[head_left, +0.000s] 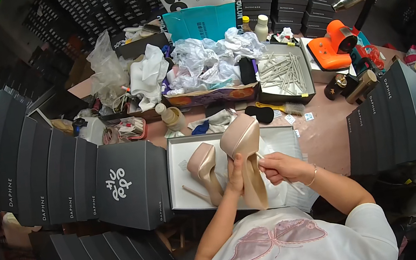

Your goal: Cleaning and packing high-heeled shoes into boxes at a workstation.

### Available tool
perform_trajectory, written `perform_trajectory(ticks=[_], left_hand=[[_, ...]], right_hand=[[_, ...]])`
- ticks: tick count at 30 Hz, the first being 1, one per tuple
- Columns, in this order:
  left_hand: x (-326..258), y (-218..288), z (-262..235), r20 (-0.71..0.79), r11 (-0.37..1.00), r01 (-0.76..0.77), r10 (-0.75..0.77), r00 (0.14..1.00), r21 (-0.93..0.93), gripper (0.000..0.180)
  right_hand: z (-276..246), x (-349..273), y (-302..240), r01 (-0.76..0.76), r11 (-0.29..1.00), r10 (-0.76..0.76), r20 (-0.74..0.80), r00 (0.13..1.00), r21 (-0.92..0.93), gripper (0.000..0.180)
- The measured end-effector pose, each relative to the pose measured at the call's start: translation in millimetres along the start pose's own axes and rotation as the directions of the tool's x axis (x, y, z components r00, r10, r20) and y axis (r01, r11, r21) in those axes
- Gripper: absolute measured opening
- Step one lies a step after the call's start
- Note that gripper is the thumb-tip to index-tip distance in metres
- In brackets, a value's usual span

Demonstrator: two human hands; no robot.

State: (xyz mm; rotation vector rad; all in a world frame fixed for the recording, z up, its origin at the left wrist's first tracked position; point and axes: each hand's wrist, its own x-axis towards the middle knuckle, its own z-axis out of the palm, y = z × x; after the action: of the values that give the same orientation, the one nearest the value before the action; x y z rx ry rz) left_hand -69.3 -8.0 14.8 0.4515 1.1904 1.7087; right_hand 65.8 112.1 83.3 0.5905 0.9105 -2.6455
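Observation:
My left hand grips a beige high-heeled shoe by its side, holding it over an open white shoe box. My right hand pinches the shoe's right edge near the heel, with white tissue paper just behind it. A second matching beige shoe lies on its side in the box, to the left of the held one, its thin heel pointing down-left.
Stacks of dark grey shoe boxes stand at left and at right. Behind are crumpled paper, a tray of white sticks, an orange tool, bottles and a black brush.

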Motion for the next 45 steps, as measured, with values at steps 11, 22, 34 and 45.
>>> perform_trajectory(ticks=[11, 22, 34, 45], left_hand=[[-26.1, 28.8, -2.6, 0.175, 0.731, 0.461, -0.436, 0.883, -0.503, 0.096], [-51.1, 21.9, 27.3, 0.166, 0.677, 0.494, -0.490, 0.856, -0.546, 0.083], [-57.8, -3.8, 30.6, 0.141, 0.626, 0.531, -0.562, 0.815, -0.571, 0.084], [-65.8, -28.7, 34.0, 0.045, 0.677, 0.548, -0.609, 0.792, -0.492, 0.083]], right_hand=[[-1.4, -13.7, -111.4, -0.105, -0.328, -0.840, 0.239, 0.486, -0.939, 0.031], [19.3, 17.2, -8.9, 0.076, -0.737, -0.504, 0.620, 0.602, -0.672, 0.016], [3.3, 0.2, 19.4, -0.044, -0.766, -0.503, 0.557, 0.661, -0.641, 0.015], [-13.0, 22.4, 53.3, -0.101, -0.706, -0.574, 0.482, 0.662, -0.701, 0.014]])
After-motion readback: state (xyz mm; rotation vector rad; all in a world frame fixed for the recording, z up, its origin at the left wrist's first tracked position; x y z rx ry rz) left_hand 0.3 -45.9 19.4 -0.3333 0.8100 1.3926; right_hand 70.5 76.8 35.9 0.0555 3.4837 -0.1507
